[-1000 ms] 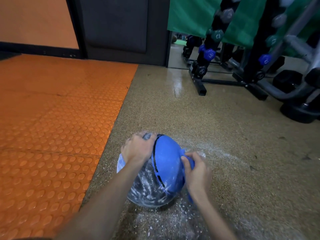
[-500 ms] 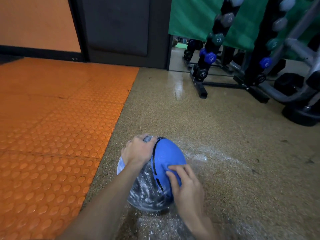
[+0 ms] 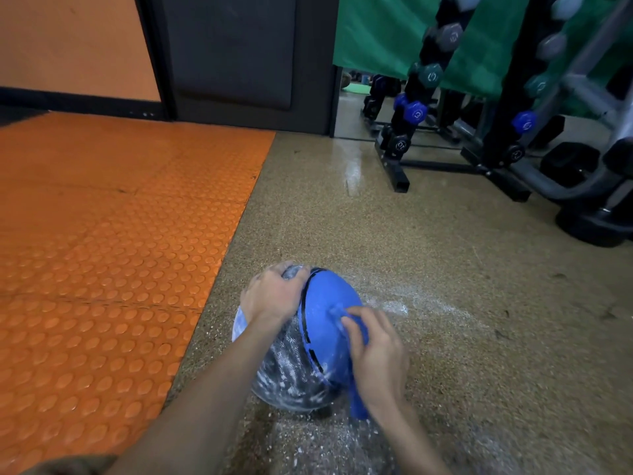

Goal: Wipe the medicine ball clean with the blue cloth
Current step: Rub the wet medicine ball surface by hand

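The medicine ball [image 3: 318, 323] sits on the speckled floor [image 3: 445, 269] just right of the orange studded mat [image 3: 120, 252], its right half blue, its left half dark and streaked with white residue. The left hand [image 3: 270, 298] is cupped over the ball's top-left, fingers curled and pressing to steady it. The right hand [image 3: 375, 358] presses the blue cloth [image 3: 358, 402] against the ball's right flank, fingers bunched on the fabric; a tail of cloth hangs below the wrist. White residue also litters the floor around the ball, so the ball could roll into it, or the dangling tail could drag through it, and smear dirt back on.
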`<action>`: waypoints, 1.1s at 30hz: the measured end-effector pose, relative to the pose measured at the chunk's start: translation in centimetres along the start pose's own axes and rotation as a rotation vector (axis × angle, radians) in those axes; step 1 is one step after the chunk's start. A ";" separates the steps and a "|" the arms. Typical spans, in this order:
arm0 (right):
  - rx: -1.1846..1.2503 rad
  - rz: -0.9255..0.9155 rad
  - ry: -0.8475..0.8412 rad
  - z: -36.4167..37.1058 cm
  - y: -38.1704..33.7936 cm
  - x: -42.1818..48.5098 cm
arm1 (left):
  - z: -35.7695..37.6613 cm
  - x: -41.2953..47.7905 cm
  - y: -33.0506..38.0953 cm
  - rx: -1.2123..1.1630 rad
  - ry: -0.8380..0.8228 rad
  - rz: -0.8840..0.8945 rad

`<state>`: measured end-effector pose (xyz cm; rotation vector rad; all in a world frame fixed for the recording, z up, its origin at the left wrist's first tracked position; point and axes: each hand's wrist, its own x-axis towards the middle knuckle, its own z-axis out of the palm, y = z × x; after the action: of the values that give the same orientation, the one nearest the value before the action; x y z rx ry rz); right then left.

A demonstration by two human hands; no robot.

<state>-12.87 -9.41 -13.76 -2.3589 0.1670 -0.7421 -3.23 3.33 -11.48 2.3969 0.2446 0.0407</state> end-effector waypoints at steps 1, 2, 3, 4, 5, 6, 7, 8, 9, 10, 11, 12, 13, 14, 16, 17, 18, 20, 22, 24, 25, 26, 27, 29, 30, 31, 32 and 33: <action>0.016 0.118 -0.005 -0.2 0.6 0.8 | 0.0 -0.1 -0.2 -0.009 0.019 0.006; 0.013 0.236 -0.018 -0.4 1.2 1.6 | 0.2 -0.1 -0.3 -0.017 0.034 0.005; -0.016 0.304 -0.020 -0.3 2.0 2.2 | 0.3 -0.1 -0.4 -0.020 0.045 0.003; -0.057 0.327 -0.028 -0.3 2.1 2.6 | 0.5 -0.1 -0.5 -0.022 0.048 0.000; -0.084 0.310 -0.030 -0.3 1.7 2.5 | 0.5 -0.1 -0.4 -0.020 0.048 -0.002; -0.086 0.249 -0.030 -0.3 0.7 2.0 | 0.5 -0.2 -0.4 -0.016 0.047 -0.004; -0.080 0.125 -0.004 -0.1 -0.2 1.2 | 0.3 -0.1 -0.3 -0.010 0.044 -0.007; -0.057 0.000 -0.005 0.0 -1.0 0.2 | 0.1 -0.2 -0.2 -0.007 0.034 -0.012; -0.059 -0.106 -0.008 0.1 -1.6 -0.9 | -0.1 -0.2 -0.2 -0.006 0.023 -0.013; -0.075 -0.174 -0.014 0.1 -1.7 -1.4 | -0.2 -0.3 -0.3 -0.012 0.013 -0.009; -0.056 -0.162 -0.007 0.0 -1.2 -1.1 | -0.3 -0.5 -0.4 -0.021 0.011 0.002; -0.014 -0.060 0.001 -0.1 -0.5 -0.3 | -0.4 -0.6 -0.5 -0.032 0.015 0.013; 0.015 0.093 0.001 -0.1 0.4 0.6 | -0.5 -0.8 -0.6 -0.042 0.026 0.023; 0.034 0.251 -0.017 0.0 1.4 1.5 | -0.5 -1.0 -0.7 -0.049 0.039 0.032; -0.008 0.428 -0.039 0.1 2.7 2.5 | -0.4 -1.4 -0.8 -0.049 0.061 0.047; -0.032 0.444 -0.055 0.0 2.3 2.4 | -0.3 -1.6 -0.9 -0.046 0.065 0.054; -0.050 0.384 -0.062 0.0 1.5 2.0 | -0.3 -1.8 -1.0 -0.047 0.064 0.058; -0.011 0.091 0.008 -0.1 -0.5 0.3 | -0.6 -1.7 -1.4 -0.073 0.055 0.056; 0.016 -0.056 0.026 -0.3 -1.3 -0.9 | -1.0 -1.8 -1.9 -0.104 0.039 0.068; 0.093 0.113 -0.012 -0.4 0.1 0.0 | -1.4 -2.4 -2.7 -0.133 0.029 0.094; 0.109 0.262 -0.049 -0.2 1.2 0.6 | -1.6 -2.8 -3.1 -0.157 0.027 0.100; 0.081 0.398 -0.083 -0.1 2.0 1.1 | -1.8 -3.2 -3.6 -0.190 0.029 0.100; 0.021 0.473 -0.104 0.0 2.5 1.2 | -2.0 -3.6 -4.1 -0.233 0.029 0.095; -0.043 0.436 -0.086 0.3 1.7 0.7 | -2.3 -4.3 -5.1 -0.329 0.042 0.087; -0.017 0.322 -0.052 0.4 0.5 0.0 | -2.4 -4.4 -5.6 -0.369 0.051 0.083; 0.037 0.173 -0.025 0.4 -0.8 -0.8 | -2.5 -4.4 -6.3 -0.414 0.052 0.074; 0.086 0.032 -0.015 0.4 -1.8 -1.6 | -2.7 -4.4 -6.8 -0.467 0.050 0.071; 0.096 -0.081 -0.001 0.4 -2.4 -2.3 | -2.8 -4.4 -7.5 -0.522 0.048 0.074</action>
<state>-14.77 -6.58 -13.59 -2.2860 0.0353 -0.7706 -9.05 9.76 -14.22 1.8848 0.1446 0.1743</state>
